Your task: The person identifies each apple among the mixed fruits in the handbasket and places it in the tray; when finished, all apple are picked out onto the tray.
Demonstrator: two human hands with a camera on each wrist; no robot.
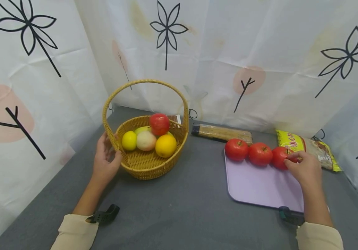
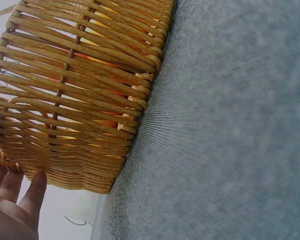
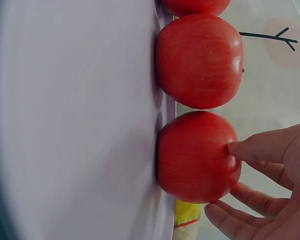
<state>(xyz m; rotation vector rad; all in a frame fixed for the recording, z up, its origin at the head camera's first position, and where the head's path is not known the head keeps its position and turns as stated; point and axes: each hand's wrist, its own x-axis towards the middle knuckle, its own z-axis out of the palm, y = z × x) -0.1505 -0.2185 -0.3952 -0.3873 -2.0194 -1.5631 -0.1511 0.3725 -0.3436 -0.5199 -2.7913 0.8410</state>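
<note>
At the left, a woven basket (image 1: 152, 173) with a tall arched handle holds a red apple (image 1: 159, 124), a peach (image 1: 146, 141), an orange (image 1: 165, 146) and a yellow fruit (image 1: 129, 140). My left hand (image 1: 106, 161) holds the basket's left side where the handle meets the rim, its thumb in front and fingers partly hidden behind. On the right, three red apples stand in a row along the far edge of a pale purple tray (image 1: 264, 187). My right hand (image 1: 307, 170) grips the rightmost apple (image 3: 197, 157), thumb on its top and fingers round its side.
Behind the tray lie a long clear-wrapped pack (image 1: 222, 132) with a dark end and a yellow printed bag (image 1: 319, 149). The grey table (image 1: 182, 208) meets a white patterned curtain (image 1: 210, 69) at the back. The basket's tall handle rises over the fruit.
</note>
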